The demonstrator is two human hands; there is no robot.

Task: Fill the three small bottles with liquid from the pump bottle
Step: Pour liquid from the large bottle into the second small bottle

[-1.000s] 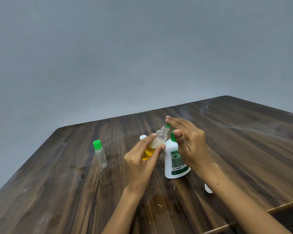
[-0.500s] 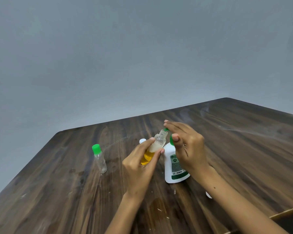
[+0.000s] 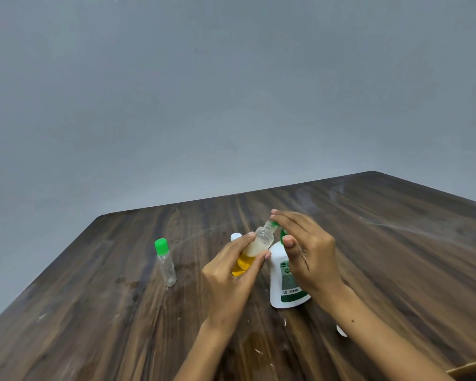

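L hand (image 3: pixel 231 273) has its grip curled round a small bottle (image 3: pixel 254 250) w/ yellow liquid, tilted to the green nozzle of the white pump bottle (image 3: pixel 279 281) on the worktop (image 3: pixel 396 257), R hand (image 3: pixel 305 248) flat on the pump, a 2nd small bottle (image 3: pixel 166 264) stands left.

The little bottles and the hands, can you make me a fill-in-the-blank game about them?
1. The left hand holds a small bottle partly filled with ____ liquid.
2. The right hand presses the pump of the ____ pump bottle.
3. The capped small bottle standing alone on the table has a ____ cap.

Missing words: yellow; white; green
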